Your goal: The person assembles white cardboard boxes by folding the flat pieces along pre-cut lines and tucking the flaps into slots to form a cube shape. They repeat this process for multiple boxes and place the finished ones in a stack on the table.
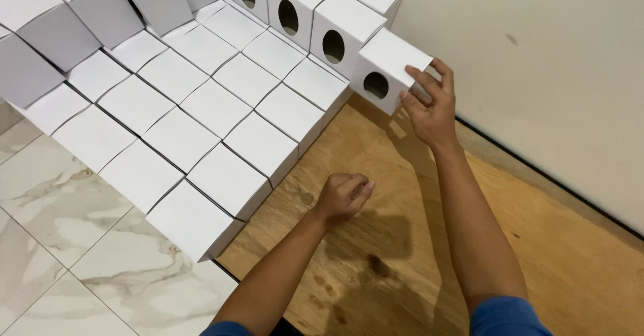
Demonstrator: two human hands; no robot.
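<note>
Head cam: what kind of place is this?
Probably a small packing or box-assembly spot on a room floor, not a factory line. Dozens of identical white boxes sit in rows on a plywood sheet over marble-look tiles; the right hand holds another box at the row's end.

- White cardboard box (392,69): small, cube-like, closed, with 1 oval cut-out window on its near face.
- Pose: tilted slightly, top face catching light, window face turned toward the camera and down.
- Position: at the right end of a raised row of matching windowed boxes, just beside its neighbour, above the wooden board, near the wall.
- State: gripped at its right edge by the right hand (431,104), fingers on top.
</note>
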